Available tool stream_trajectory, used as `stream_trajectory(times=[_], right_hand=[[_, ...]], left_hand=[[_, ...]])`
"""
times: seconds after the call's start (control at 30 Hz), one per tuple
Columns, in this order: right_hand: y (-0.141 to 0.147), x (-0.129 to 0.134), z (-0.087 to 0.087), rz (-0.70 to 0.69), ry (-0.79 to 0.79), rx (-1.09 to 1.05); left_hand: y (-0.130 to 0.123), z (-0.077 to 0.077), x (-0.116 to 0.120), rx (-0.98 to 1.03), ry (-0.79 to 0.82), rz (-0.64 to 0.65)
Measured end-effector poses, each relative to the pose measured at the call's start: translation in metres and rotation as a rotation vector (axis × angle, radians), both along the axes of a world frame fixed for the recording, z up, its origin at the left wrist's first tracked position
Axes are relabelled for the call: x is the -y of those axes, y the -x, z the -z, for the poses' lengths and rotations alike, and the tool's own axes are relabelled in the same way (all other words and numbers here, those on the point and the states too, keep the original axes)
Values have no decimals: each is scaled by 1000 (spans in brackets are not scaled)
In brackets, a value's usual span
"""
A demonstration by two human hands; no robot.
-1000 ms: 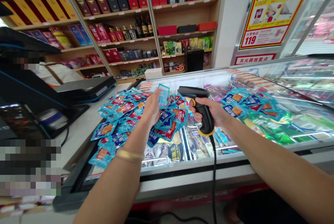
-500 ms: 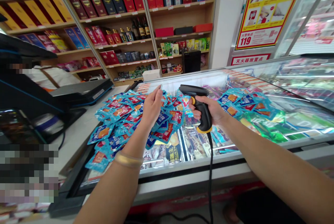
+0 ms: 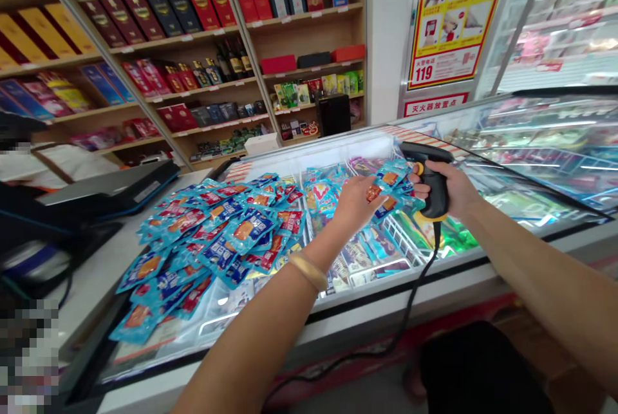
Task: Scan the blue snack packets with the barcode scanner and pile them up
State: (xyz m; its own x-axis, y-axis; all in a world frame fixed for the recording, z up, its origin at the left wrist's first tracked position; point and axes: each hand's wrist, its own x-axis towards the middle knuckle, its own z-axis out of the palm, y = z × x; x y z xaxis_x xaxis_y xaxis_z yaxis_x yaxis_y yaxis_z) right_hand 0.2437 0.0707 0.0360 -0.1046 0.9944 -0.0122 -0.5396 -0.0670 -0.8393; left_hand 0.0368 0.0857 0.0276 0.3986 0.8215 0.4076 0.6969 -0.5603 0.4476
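Note:
My left hand (image 3: 357, 203) reaches over a small group of blue snack packets (image 3: 390, 177) on the freezer's glass top. Its thumb stands apart from the fingers, and a packet shows between them; I cannot tell whether it touches that packet. My right hand (image 3: 456, 188) grips the handle of a black and yellow barcode scanner (image 3: 437, 192), held above the right part of these packets and hiding some of them. A gold bangle (image 3: 309, 271) circles my left wrist. To the left lies a large heap of similar blue and red packets (image 3: 226, 221).
The glass-topped freezer (image 3: 212, 324) holds ice creams in wire baskets. The scanner's black cable (image 3: 410, 311) hangs over its front edge. A scale (image 3: 120, 188) stands on the left counter, with a person (image 3: 72, 166) behind it. Shelves (image 3: 193, 37) of boxes line the back.
My left hand has moved right, from over the large heap to the small group of packets. The scanner in my right hand has shifted right. The view has turned slightly right.

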Motion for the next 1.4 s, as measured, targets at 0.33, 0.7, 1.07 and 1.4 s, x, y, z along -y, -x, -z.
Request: stream_trajectory(times=[0.33,0.7,1.07,1.4], right_hand=[[-18,0,4,21,-22,6],[18,4,4,-24,-30,8],[138,-5,2,-382,24,40],[185,-7,2,-471,57,0]], left_hand=[[-47,13,-10,-120,8,7],[54,-20,6,-148,-66,-140],[201,-53,41,-478,196,-388],[205,-48,36,10,196,-408]])
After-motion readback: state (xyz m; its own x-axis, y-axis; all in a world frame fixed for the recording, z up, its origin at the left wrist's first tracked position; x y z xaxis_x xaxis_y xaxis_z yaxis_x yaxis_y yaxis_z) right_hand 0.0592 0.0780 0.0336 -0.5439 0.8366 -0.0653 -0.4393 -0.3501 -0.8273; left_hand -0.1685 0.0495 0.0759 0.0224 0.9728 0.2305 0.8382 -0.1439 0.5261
